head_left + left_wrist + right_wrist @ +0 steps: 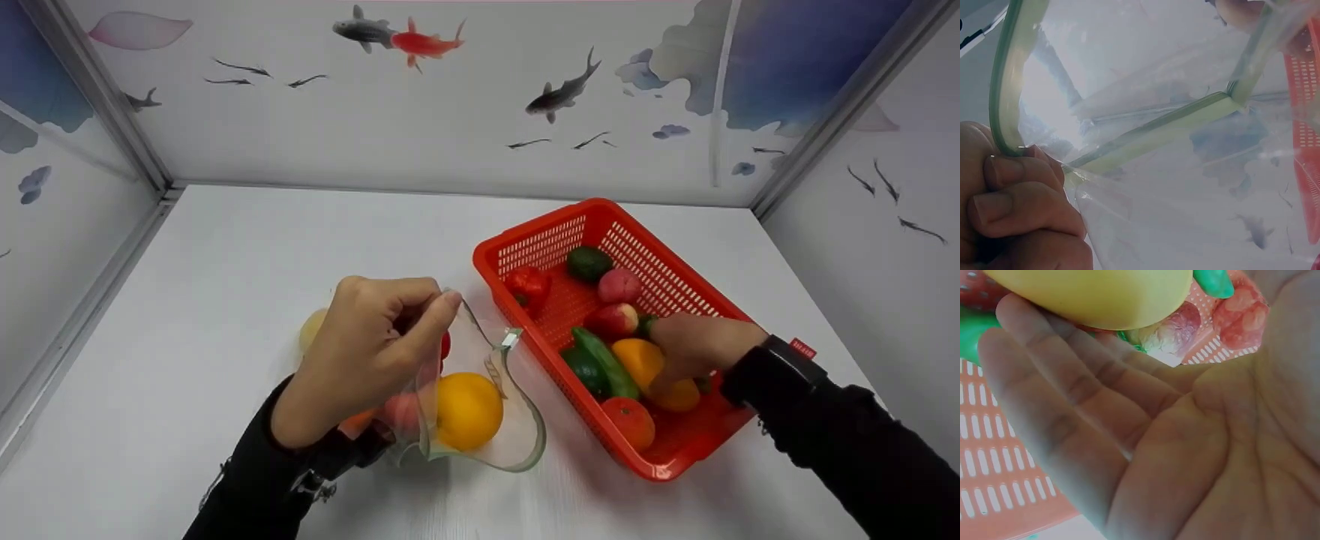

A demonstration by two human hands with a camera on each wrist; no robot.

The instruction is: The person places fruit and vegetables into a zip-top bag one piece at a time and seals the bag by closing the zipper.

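Observation:
My left hand pinches the rim of a clear bag edged in green, beside the basket. In the left wrist view, its curled fingers grip the bag's green edge. A round yellow-orange fruit shows through the clear plastic, with a pinkish round piece partly hidden by the wrist. My right hand reaches into the red basket. Its fingers are extended against a smooth yellow fruit or vegetable, whose exact kind is unclear. The thumb's contact is hidden.
Inside the basket lie a red bell pepper, an avocado, a long green vegetable and an orange-red fruit. A pale yellow piece shows behind my left hand. Printed panels wall the white table.

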